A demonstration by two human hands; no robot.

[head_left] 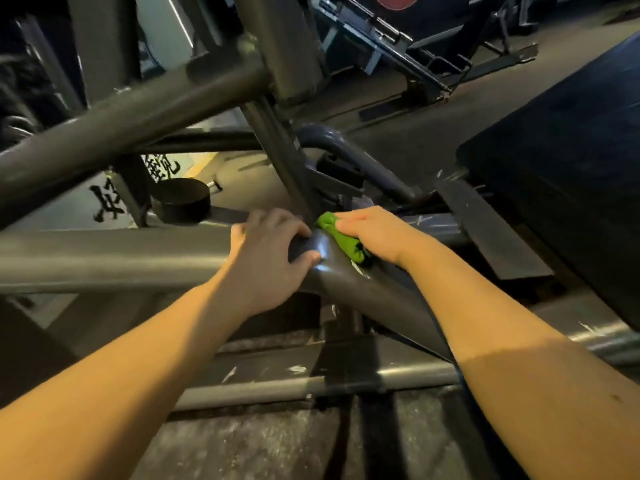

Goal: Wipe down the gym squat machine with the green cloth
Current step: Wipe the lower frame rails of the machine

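Note:
The squat machine's grey steel frame (104,254) fills the view, with thick tubes crossing at a joint in the middle. My left hand (266,258) grips the horizontal tube at that joint, fingers over the top and thumb curled below. Just right of it, my right hand (374,233) holds the bunched green cloth (341,237) and presses it against the frame where the upright bar meets the tube. Part of the cloth is hidden under my palm.
A black padded platform (561,174) rises at the right. A curved dark handle (332,143) and a black bracket sit just behind the cloth. A thinner rail (242,389) runs below my arms. Other gym equipment (388,39) stands at the far top.

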